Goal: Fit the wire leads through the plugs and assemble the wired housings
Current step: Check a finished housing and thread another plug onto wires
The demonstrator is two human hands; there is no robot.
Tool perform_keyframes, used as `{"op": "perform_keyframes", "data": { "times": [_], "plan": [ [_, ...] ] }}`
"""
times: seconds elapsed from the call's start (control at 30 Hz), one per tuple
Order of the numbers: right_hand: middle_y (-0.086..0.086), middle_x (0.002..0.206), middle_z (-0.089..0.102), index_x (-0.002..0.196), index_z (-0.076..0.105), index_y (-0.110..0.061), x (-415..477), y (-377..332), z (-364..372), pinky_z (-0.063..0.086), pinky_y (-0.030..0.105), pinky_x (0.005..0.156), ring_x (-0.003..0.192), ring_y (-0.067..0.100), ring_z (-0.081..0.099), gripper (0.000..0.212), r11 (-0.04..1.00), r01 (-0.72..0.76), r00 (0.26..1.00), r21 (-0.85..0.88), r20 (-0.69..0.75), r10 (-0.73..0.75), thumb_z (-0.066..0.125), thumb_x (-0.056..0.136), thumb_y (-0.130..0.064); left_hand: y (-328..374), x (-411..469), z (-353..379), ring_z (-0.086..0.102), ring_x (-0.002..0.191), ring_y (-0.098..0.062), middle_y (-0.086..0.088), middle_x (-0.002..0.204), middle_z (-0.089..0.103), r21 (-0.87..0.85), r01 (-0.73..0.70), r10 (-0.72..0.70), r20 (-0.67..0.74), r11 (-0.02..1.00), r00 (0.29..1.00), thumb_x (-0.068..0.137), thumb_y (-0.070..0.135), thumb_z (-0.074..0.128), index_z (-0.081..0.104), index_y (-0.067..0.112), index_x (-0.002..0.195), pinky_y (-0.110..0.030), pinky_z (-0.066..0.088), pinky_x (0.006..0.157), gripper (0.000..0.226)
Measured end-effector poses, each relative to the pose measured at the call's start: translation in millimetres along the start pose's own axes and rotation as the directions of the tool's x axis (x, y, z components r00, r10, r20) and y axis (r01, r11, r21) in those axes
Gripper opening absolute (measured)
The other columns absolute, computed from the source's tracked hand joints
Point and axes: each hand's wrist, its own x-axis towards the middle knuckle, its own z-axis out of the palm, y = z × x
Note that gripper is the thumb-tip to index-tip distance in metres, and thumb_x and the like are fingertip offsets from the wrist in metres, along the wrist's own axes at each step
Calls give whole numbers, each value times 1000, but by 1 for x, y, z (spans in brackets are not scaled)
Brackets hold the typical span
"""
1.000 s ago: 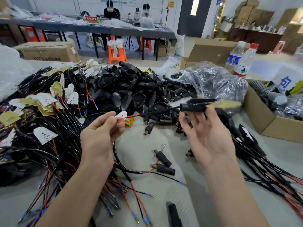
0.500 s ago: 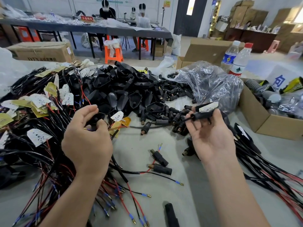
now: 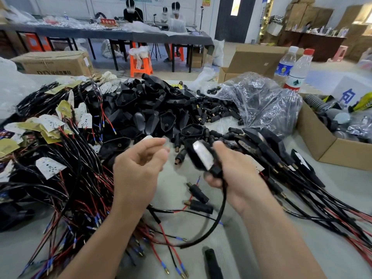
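My right hand point(image 3: 237, 176) grips a black housing point(image 3: 196, 158) with a white board showing inside it. Its black cable point(image 3: 219, 216) hangs from under my fist and curves down to the table. My left hand point(image 3: 138, 168) hovers just left of the housing, fingers loosely curled and apart, holding nothing. Two black plugs point(image 3: 198, 193) with red and black leads lie on the table below my hands. A heap of empty black housings point(image 3: 151, 109) sits behind them. A tangle of red and black wire leads with small boards point(image 3: 60, 158) covers the left side.
Wired housings with cables point(image 3: 281, 158) lie in a row at the right. A clear plastic bag of plugs point(image 3: 259, 101) sits behind them, beside an open cardboard box point(image 3: 320, 143) and two water bottles point(image 3: 298, 71). A black tool handle point(image 3: 213, 264) lies at the front.
My left hand has let go of the black housing and moved right. The right hand has dropped lower and now holds the housing around the board and plug.
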Motion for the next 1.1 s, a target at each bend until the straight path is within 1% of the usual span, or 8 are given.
{"op": "perform_keyframes", "data": {
  "times": [0.1,0.3,0.47,0.63,0.73,0.87,1.0,1.1],
  "plan": [
    [1,58,55,77,63,-15,-7,15,23,40,25,41,46,18,53,30,972,127,992,-198,-3,-130,56,102,-31,1,-5,7,73,101,-4,16,106,78,8,48,-48,163,999,985,74,50,74,76,43,111,-30,59,84,38],
    [6,65,48,70,66,-16,-12,13,29,25,21,37,41,17,44,40,998,-13,997,64,82,8,52,106,-24,-6,-3,3,60,111,13,27,128,64,213,65,-81,68,975,994,61,61,80,56,55,133,-18,48,92,77],
    [2,62,48,60,69,-24,-15,13,27,17,24,40,40,17,42,51,999,-36,982,23,188,31,50,107,-29,-5,-1,9,75,82,-8,3,90,80,-33,142,-133,191,989,973,85,23,77,77,33,100,-22,57,72,18],
    [15,83,72,120,64,-4,-15,1,7,30,20,38,45,16,49,22,989,-34,938,-142,336,80,56,102,-14,-4,7,6,72,69,-11,6,75,76,-167,193,-215,-128,967,968,90,10,77,78,26,95,-23,59,63,17],
    [15,78,69,110,68,-5,-17,-8,-9,35,19,40,47,15,51,20,951,73,906,-301,418,63,59,94,5,-1,20,-7,75,80,-18,-5,89,77,-443,219,-353,-246,869,903,95,8,71,73,8,103,-27,62,68,9],
    [11,69,71,90,75,-7,-11,-14,-15,41,19,42,47,13,53,22,934,291,955,-208,121,-270,62,88,10,4,26,-23,74,72,-14,-12,100,73,-558,186,-402,-295,809,867,99,8,66,69,11,98,-23,60,68,4],
    [-15,82,73,84,80,-42,-9,-11,-19,51,18,75,82,6,67,28,677,509,720,-532,-168,-674,80,79,-14,10,20,-22,71,67,-15,-7,88,73,-453,171,-321,-278,875,905,95,5,66,67,15,91,-24,57,61,10],
    [-20,72,58,80,73,-58,-10,-12,-21,42,15,72,76,8,56,29,562,516,561,-646,-241,-792,79,77,-30,13,17,-24,65,64,-16,-1,70,64,-354,206,-250,-82,912,965,76,7,68,65,22,72,-27,51,54,16]
  ]
}}
